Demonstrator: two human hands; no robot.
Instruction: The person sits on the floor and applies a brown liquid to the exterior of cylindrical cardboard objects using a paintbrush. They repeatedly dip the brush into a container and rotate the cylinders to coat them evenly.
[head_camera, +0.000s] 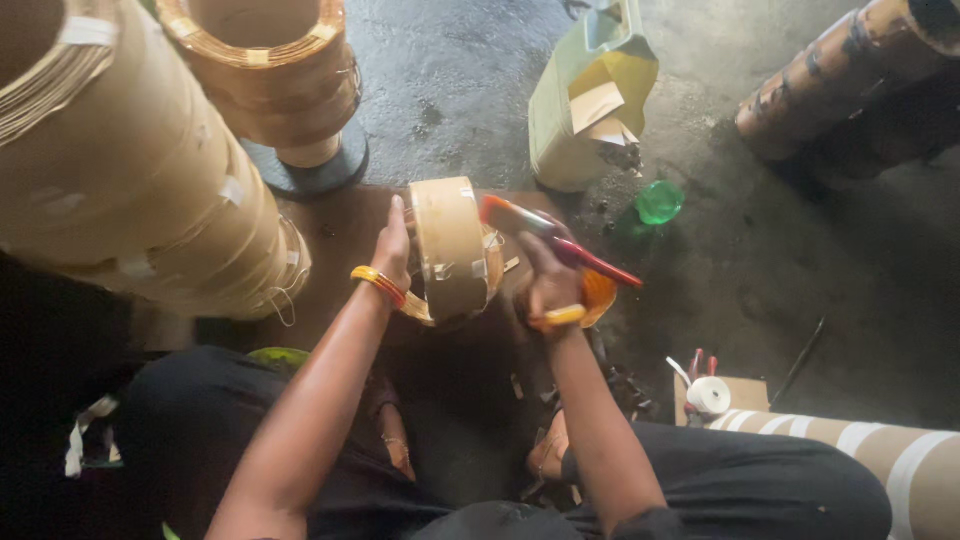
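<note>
A small tan paper-wrapped coil (452, 248) stands on edge on a dark brown board (340, 235) in front of me. My left hand (392, 245) rests flat against its left side and steadies it. My right hand (545, 285) grips a brush with a red handle (585, 255), whose bristle end lies against the coil's right face. Both wrists wear orange and yellow bangles. An orange bowl (600, 295) sits just behind my right hand, partly hidden by it.
A big wrapped winding (130, 170) lies at the left, another (275, 70) stands behind the board. A yellow-green can (590, 95) and green lid (658, 202) sit on the floor. Dark cylinders (850, 80) lie far right. White tape roll (710, 395) and taped tube (880, 450) near my right knee.
</note>
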